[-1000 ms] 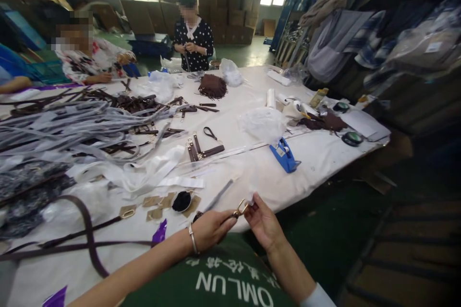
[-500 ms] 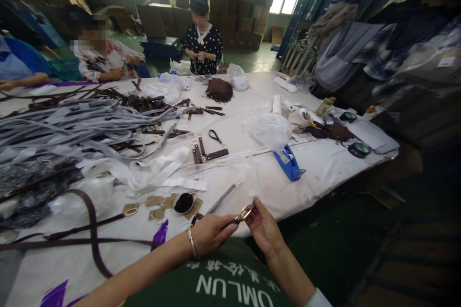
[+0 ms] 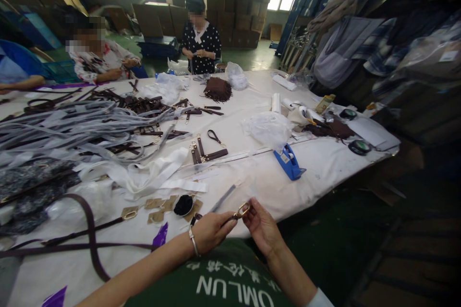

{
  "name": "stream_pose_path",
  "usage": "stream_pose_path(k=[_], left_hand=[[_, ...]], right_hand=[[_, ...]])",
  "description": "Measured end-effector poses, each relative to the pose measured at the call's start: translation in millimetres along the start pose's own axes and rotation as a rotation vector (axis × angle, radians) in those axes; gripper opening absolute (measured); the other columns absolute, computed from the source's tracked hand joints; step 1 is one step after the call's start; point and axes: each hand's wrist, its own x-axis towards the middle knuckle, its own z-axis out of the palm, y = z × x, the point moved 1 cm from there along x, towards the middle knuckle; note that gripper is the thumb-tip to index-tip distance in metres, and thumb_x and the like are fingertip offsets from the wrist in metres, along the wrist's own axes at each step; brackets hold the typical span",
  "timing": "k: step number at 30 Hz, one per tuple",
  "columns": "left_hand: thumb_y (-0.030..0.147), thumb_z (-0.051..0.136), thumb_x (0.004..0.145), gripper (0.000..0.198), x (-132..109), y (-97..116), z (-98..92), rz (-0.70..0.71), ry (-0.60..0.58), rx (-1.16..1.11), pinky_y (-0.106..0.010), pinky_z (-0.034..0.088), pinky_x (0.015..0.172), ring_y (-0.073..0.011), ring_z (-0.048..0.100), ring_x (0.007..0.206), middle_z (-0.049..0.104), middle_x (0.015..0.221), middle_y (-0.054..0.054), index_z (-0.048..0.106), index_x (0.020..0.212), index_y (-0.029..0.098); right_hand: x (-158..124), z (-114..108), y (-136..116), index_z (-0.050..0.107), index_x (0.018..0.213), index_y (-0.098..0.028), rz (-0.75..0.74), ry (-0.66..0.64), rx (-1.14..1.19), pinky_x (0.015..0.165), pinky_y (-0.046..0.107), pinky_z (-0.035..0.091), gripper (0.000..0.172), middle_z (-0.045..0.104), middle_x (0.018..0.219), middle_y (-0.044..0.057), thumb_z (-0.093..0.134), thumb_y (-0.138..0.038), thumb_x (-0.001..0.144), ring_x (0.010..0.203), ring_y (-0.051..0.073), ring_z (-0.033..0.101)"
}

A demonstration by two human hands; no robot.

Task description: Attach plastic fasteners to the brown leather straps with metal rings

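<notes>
My left hand [image 3: 216, 231] is closed round a dark brown strap [image 3: 196, 219], whose short end shows behind the knuckles. From its fingertips juts a gold-coloured metal clasp [image 3: 237, 214] with an oblong opening. The thumb and forefinger of my right hand [image 3: 262, 228] pinch the clasp's far end, and its other fingers curl below. Most of the strap is hidden in my left hand. On the table just beyond lie a narrow grey-wrapped strip [image 3: 224, 197], a round dish of black cord [image 3: 183, 205] and tan tags [image 3: 155, 217].
Left are grey-wrapped straps [image 3: 72, 127], white ribbon [image 3: 140, 172] and a looped brown strap [image 3: 94, 235]. Short brown straps [image 3: 215, 154] lie mid-table. A blue tape dispenser [image 3: 288, 163] and plastic bags [image 3: 268, 127] are right. Co-workers stand across the table, one in polka dots [image 3: 207, 41].
The clasp has tilted and moved slightly left, with my right hand still at its end. My left hand has barely moved. The view has shifted a little.
</notes>
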Motion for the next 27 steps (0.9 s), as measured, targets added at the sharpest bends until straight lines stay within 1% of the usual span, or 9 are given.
stream_pose_path(k=[2,3,5,7,12,15,18,23,27], left_hand=[[0.045,0.027,0.093,0.044,-0.1,-1.1,-0.5,-0.020,0.020,-0.025,-0.017,0.035,0.052,-0.0086,0.044,0.050,0.051,0.055,0.003,0.058,0.103,0.017],[0.046,0.026,0.093,0.045,-0.2,-1.8,-0.8,-0.032,0.039,-0.039,-0.017,0.035,0.052,-0.0086,0.044,0.049,0.050,0.053,0.003,0.058,0.104,0.016],[0.046,0.025,0.093,0.046,-0.6,-2.9,-1.4,-0.050,0.075,-0.062,-0.017,0.035,0.052,-0.0086,0.044,0.048,0.050,0.052,0.003,0.057,0.108,0.015],[0.046,0.026,0.093,0.046,-1.2,-3.3,-2.1,-0.050,0.077,-0.072,-0.017,0.036,0.052,-0.0087,0.045,0.048,0.050,0.052,0.003,0.056,0.112,0.015],[0.043,0.028,0.093,0.043,-2.9,-3.1,-3.0,-0.024,0.089,-0.036,-0.017,0.036,0.053,-0.0090,0.047,0.050,0.052,0.055,0.002,0.054,0.117,0.019],[0.042,0.029,0.093,0.039,-4.0,-3.9,-2.7,0.017,0.110,0.006,-0.017,0.036,0.054,-0.0089,0.047,0.052,0.054,0.060,0.002,0.055,0.114,0.021],[0.042,0.029,0.093,0.038,-4.6,-5.8,-2.3,0.043,0.108,0.061,-0.018,0.035,0.055,-0.0090,0.048,0.053,0.056,0.064,0.001,0.055,0.114,0.022],[0.042,0.029,0.093,0.040,-5.2,-10.1,-1.6,0.046,0.105,0.162,-0.019,0.036,0.056,-0.0115,0.053,0.056,0.060,0.067,-0.002,0.053,0.118,0.022],[0.041,0.029,0.093,0.040,-7.3,-13.1,-1.2,0.069,0.117,0.201,-0.020,0.036,0.055,-0.0130,0.056,0.058,0.062,0.069,-0.002,0.049,0.123,0.024]], right_hand=[[0.9,-0.3,-1.8,0.063,0.083,-0.015,-0.021,0.032,0.007,0.061,0.019,0.053,0.018,0.066,0.077,0.002,0.072,-0.026,0.074,0.068,0.010,0.061],[1.6,-0.8,-2.8,0.063,0.083,-0.015,-0.033,0.061,0.015,0.060,0.019,0.053,0.018,0.066,0.077,0.001,0.073,-0.026,0.073,0.068,0.010,0.061],[2.7,-1.9,-4.4,0.063,0.083,-0.016,-0.048,0.111,0.025,0.057,0.019,0.053,0.018,0.066,0.075,-0.001,0.075,-0.024,0.071,0.066,0.010,0.060],[3.4,-2.8,-4.6,0.064,0.082,-0.017,-0.048,0.129,0.018,0.056,0.018,0.053,0.019,0.065,0.073,-0.001,0.076,-0.024,0.070,0.066,0.010,0.060],[3.4,-2.6,-0.9,0.064,0.081,-0.017,-0.032,0.130,0.004,0.056,0.018,0.053,0.020,0.066,0.074,-0.001,0.077,-0.025,0.068,0.067,0.010,0.061],[3.8,-2.2,0.4,0.064,0.081,-0.017,-0.038,0.151,0.010,0.055,0.018,0.053,0.020,0.066,0.074,-0.001,0.078,-0.024,0.067,0.066,0.010,0.061],[4.6,-2.5,1.5,0.064,0.080,-0.017,-0.028,0.150,0.014,0.055,0.018,0.053,0.019,0.066,0.074,-0.001,0.077,-0.023,0.068,0.066,0.010,0.061],[6.0,-2.9,5.9,0.064,0.082,-0.017,-0.014,0.117,0.001,0.057,0.019,0.053,0.018,0.067,0.077,0.000,0.076,-0.024,0.070,0.067,0.010,0.061],[5.9,-1.2,7.5,0.064,0.082,-0.017,-0.014,0.128,0.003,0.056,0.018,0.052,0.018,0.067,0.076,0.000,0.076,-0.024,0.070,0.065,0.009,0.060]])
